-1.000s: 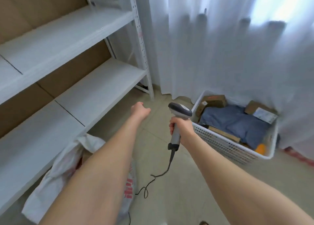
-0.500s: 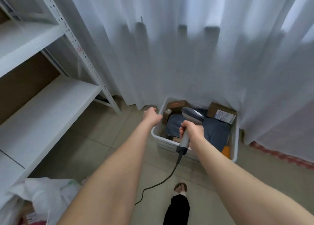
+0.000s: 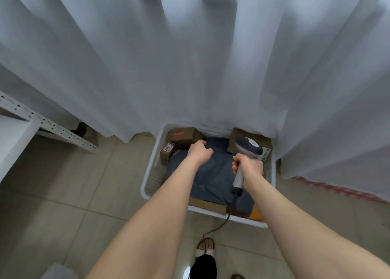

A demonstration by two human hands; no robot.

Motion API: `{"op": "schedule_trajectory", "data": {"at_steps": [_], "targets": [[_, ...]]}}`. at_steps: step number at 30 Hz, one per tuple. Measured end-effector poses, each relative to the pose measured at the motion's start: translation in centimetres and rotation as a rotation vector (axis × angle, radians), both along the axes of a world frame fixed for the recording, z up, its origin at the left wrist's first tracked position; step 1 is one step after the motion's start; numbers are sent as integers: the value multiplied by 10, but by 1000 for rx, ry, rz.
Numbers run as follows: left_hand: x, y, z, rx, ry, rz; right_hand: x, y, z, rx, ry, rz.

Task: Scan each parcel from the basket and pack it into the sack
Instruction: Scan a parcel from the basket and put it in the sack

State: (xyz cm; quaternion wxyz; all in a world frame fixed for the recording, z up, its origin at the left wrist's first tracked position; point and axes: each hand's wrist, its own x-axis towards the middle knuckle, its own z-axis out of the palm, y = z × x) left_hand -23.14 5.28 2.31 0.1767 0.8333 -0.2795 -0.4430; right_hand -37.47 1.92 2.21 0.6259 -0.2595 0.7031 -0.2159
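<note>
Picking step. Left hand [image 3: 199, 152], curled and empty, hovers over the basket [image 3: 147, 173]; right hand [image 3: 249, 170] grasps the scanner [image 3: 249, 147]. Next, I judge: lift one box [image 3: 181, 135], label toward the scanner.

Basket [image 3: 155, 178]: one, white.
Brown boxes: three plain to see, a big box [image 3: 182, 134], a small box [image 3: 167, 152] and a back box [image 3: 233, 138]; brown edges at the front are too hidden to count.
Soft blue bag [image 3: 213, 173]: one.
Orange thing [image 3: 256, 213]: one.
Scanner [image 3: 249, 147]: one, with one cord [image 3: 219, 226].
Hands: two, a left hand [image 3: 200, 153] and a right hand [image 3: 250, 166].
Curtain [image 3: 190, 68]: one.
Shelf [image 3: 12, 137]: one.
Foot in a sandal [image 3: 205, 247]: one.
</note>
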Motion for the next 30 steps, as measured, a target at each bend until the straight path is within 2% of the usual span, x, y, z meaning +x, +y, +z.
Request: {"op": "schedule_trajectory", "data": {"at_steps": [6, 12, 19, 22, 25, 30], "targets": [[-25, -69, -66, 9, 70, -46, -28, -78, -70, -30, 130, 31], [-48, -123, -141, -6, 87, 3, -60, -137, -153, -59, 214, 87], [-64, -163, -209, -54, 213, 125, -76, -180, -225, -30, 207, 206], [-67, -168, -218, -68, 260, 154, -76, -184, -236, -28, 165, 224], [-60, -161, -214, -48, 225, 222, -69, -178, -230, -72, 203, 229], [-24, -116, -161, -32, 103, 380, -42, -148, -184, -72, 207, 356]]}}
